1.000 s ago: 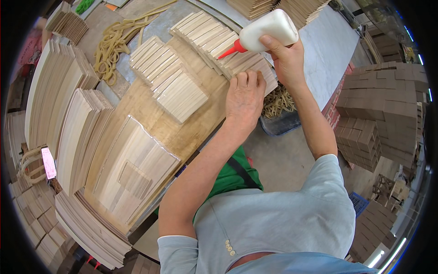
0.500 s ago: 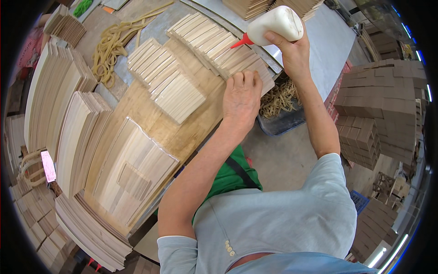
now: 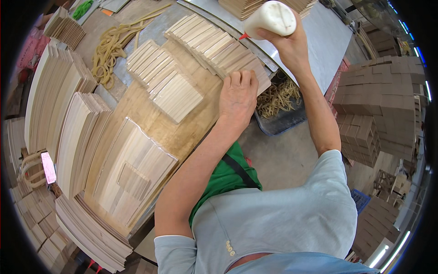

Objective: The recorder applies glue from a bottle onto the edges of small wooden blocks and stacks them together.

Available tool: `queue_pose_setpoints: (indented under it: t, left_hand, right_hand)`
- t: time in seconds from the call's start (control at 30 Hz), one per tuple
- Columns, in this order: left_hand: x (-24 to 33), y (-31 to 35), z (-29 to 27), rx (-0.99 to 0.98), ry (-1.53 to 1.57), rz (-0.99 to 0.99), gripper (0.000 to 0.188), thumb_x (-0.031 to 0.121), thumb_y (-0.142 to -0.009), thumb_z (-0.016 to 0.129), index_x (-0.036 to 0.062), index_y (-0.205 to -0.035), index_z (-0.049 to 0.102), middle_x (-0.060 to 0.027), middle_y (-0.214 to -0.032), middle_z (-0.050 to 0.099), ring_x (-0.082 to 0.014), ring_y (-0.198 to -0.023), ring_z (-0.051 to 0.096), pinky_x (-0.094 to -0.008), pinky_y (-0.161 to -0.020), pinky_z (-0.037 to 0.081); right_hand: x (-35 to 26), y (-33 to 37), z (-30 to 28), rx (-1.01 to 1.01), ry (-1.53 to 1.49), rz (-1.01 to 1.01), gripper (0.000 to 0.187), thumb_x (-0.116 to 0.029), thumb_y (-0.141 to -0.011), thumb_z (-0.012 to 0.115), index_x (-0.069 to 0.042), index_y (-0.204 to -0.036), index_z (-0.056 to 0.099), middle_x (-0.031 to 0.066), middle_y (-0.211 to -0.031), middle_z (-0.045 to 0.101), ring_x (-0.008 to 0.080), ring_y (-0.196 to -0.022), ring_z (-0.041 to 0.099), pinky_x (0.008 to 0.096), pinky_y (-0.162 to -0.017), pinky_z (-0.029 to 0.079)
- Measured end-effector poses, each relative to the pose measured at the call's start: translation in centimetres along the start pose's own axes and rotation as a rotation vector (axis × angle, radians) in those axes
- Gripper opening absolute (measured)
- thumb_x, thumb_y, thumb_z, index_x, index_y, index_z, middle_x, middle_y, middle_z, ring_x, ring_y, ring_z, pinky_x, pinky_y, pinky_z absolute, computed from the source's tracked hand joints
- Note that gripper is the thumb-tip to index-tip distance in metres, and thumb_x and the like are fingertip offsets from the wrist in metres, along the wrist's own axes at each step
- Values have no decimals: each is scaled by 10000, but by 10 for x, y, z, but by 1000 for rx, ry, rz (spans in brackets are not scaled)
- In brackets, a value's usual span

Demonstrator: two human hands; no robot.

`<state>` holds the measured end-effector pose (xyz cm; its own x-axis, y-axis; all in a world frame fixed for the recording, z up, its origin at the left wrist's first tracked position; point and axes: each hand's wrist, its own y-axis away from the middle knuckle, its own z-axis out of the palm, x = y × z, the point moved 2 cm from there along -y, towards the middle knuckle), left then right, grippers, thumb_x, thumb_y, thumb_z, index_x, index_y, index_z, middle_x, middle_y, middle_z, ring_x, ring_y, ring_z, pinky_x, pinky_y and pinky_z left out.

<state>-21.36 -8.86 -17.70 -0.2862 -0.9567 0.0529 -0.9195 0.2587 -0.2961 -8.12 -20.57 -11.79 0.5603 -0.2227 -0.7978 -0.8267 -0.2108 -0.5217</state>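
Observation:
My right hand grips a white squeeze bottle with a red nozzle, tipped so the nozzle points left and down. The nozzle tip hovers over the far edge of a row of thin wooden slats lying overlapped on the wooden board. My left hand rests on the near end of that row, its fingers curled down onto the last pieces. Left of it lies a second group of slats, with shiny wet lines along some edges.
Tall stacks of wooden panels stand at the left. A fitted panel set lies on the near part of the wooden board. Rubber bands lie at the far left, more fill a dark tub. Stacked cartons are at the right.
The bottle in my right hand has tipped further upright-on-end and shifted up and right, its nozzle moving to the row's far edge. My left hand has slid slightly left with the slats.

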Motion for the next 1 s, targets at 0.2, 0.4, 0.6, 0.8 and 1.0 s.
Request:
queue_pose_setpoints:
  t: [0.2, 0.4, 0.6, 0.8, 1.0]
  left_hand:
    - [0, 3, 4, 38, -13, -8, 700, 299, -678, 764, 49, -1286, 526, -85, -1063, 453, -244, -1015, 436, -332, -875, 400]
    - [2, 4, 5, 59, -32, -16, 680, 270, -692, 743, 38, -1291, 521, -95, -1075, 449, -247, -1025, 436, -339, -884, 401]
    - [3, 3, 5, 46, -32, -17, 642, 261, -702, 736, 38, -1269, 533, -101, -1073, 446, -251, -1009, 432, -338, -874, 401]
    - [3, 5, 2, 47, -43, -8, 601, 270, -714, 736, 38, -1237, 552, -104, -1073, 448, -255, -1007, 432, -343, -882, 398]
    - [5, 5, 4, 43, -43, -1, 601, 274, -730, 730, 25, -1243, 541, -108, -1085, 457, -258, -1021, 440, -355, -917, 391]
  right_hand:
    - [-4, 12, -14, 103, -347, 158, 515, -55, -810, 769, -13, -1251, 506, 72, -1120, 636, 168, -1024, 624, 323, -882, 526]
    - [-8, 33, 9, 46, -608, 334, 543, -36, -796, 775, -16, -1261, 495, 73, -1127, 634, 175, -1039, 619, 321, -884, 524]
    - [-2, 37, 20, 10, -604, 327, 538, -54, -803, 779, -16, -1259, 497, 67, -1136, 631, 160, -1044, 612, 315, -914, 504]
    - [-3, 36, 12, 41, -497, 229, 534, -56, -803, 782, -27, -1254, 498, 62, -1128, 637, 154, -1036, 616, 304, -882, 521]
    - [2, 24, -7, 82, -414, 143, 550, -59, -794, 790, -27, -1255, 492, 62, -1129, 637, 152, -1034, 618, 307, -881, 527]
